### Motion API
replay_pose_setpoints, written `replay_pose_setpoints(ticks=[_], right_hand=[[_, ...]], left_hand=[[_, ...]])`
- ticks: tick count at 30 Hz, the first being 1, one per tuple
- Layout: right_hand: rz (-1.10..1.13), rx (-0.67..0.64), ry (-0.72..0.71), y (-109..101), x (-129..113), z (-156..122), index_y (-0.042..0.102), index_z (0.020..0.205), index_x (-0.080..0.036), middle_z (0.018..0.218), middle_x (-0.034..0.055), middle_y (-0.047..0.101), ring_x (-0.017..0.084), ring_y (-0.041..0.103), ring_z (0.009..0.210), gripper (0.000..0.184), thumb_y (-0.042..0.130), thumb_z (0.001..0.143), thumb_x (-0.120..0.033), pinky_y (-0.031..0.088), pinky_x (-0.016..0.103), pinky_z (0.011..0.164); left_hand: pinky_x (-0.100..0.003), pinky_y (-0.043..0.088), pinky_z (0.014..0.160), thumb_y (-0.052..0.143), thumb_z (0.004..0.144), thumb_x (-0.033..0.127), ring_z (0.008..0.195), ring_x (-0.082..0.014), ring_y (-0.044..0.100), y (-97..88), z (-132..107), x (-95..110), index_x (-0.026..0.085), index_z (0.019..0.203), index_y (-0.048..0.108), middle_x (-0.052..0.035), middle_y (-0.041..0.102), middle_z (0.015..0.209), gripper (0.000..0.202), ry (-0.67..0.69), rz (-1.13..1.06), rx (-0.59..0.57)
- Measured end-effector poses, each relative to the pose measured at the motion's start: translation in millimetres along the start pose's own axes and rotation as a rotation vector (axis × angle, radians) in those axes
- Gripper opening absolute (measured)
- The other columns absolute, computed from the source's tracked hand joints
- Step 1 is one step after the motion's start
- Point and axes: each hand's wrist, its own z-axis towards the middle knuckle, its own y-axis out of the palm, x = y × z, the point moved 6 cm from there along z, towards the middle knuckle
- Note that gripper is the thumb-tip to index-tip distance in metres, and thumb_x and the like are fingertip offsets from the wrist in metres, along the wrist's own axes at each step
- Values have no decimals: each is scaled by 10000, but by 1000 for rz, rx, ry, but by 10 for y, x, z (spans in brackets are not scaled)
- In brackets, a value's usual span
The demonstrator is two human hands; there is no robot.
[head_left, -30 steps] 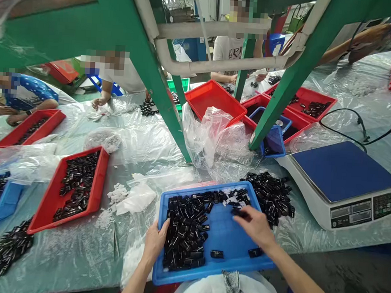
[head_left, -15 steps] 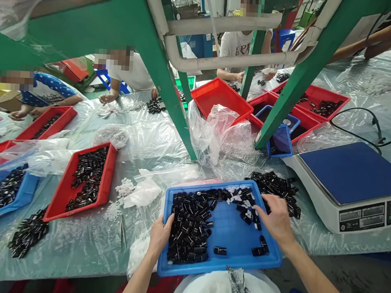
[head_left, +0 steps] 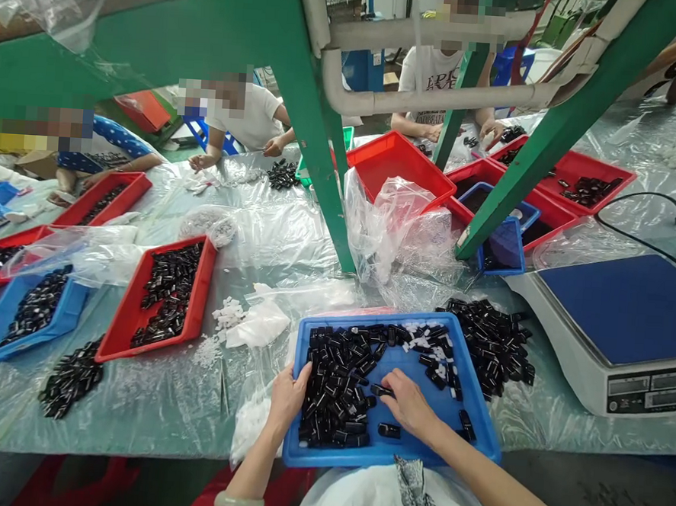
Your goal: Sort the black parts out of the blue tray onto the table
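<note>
right grip (head_left: 407, 402): pinching black piece (head_left: 381, 391) | left grip (head_left: 287, 395): clasping edge of blue tray (head_left: 360, 459) | piece: probably light, stiff, slick | hold: likely best by its long sides

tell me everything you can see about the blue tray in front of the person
The blue tray is shallow, rectangular and plastic-looking, with a low raised rim. It sits at the near edge of the table. Small black pieces crowd its left side and run along the far side, where white bits lie among them; much of the blue floor shows toward the right. The left hand grips the left rim; the right hand is over the tray.
</note>
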Motion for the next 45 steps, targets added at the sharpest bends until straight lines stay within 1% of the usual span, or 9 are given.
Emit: replay_pose_setpoints(ticks=[7,15,19,25,30,34,36,39,45], right_hand=[[-151,-357,-40,180,26,-266,594,882,-179,915,52,624,212,589,887,171,571,728,-109,441,288,733],[-237,-289,-18,234,-48,-265,569,906,-147,1003,130,607,262,561,957,204,500,748,-38,435,350,772],[-8,-20,-26,-228,191,-285,520,809,-203,872,61,604,209,575,812,99,497,789,-109,458,314,702],[-10,638,301,-1297,1210,-399,508,770,-196,791,103,579,256,571,710,166,432,828,-332,472,390,632],[-214,682,314,-1514,1358,-380,562,987,-105,964,182,584,327,552,874,328,526,784,-359,484,449,699],[-191,704,118,-1311,751,-213,570,1043,-137,1025,150,574,301,528,950,267,565,797,-241,466,463,815],[-27,531,-77,-1016,355,-32,593,970,-167,961,99,604,245,541,938,185,537,800,-120,469,406,845],[48,208,-328,-493,-159,179,603,961,-196,979,44,633,202,531,946,339,493,743,38,473,351,818],[-236,67,-352,-30,-364,290,592,986,-195,981,63,611,230,529,908,381,483,727,62,468,343,689]], left_hand=[[-316,415,608,459,712,545,588,-200,534,7,11,12,176,670,601,-24,604,582,397,-8,-1,-11],[-347,440,647,447,698,578,651,-243,581,-7,38,35,184,677,595,-57,646,636,421,-4,42,-31],[-361,451,645,473,678,587,643,-259,597,-27,56,49,187,642,597,-60,645,600,420,3,51,-1],[-363,451,634,482,677,585,638,-264,601,-38,49,57,194,591,582,-62,640,579,414,2,56,37],[-363,454,647,481,705,558,651,-259,607,-22,41,43,177,671,626,-70,672,636,410,19,38,14],[-358,453,645,480,708,559,655,-253,606,-13,37,22,172,701,633,-76,683,675,416,8,21,1],[-352,442,628,474,705,561,628,-243,586,-13,32,19,171,677,624,-72,666,644,418,7,26,6],[-340,424,622,471,708,550,590,-221,554,-15,18,21,177,638,604,-49,627,585,403,17,30,20],[-314,403,599,472,730,520,561,-195,528,-4,-7,-4,184,628,593,-18,587,540,371,26,7,30]])
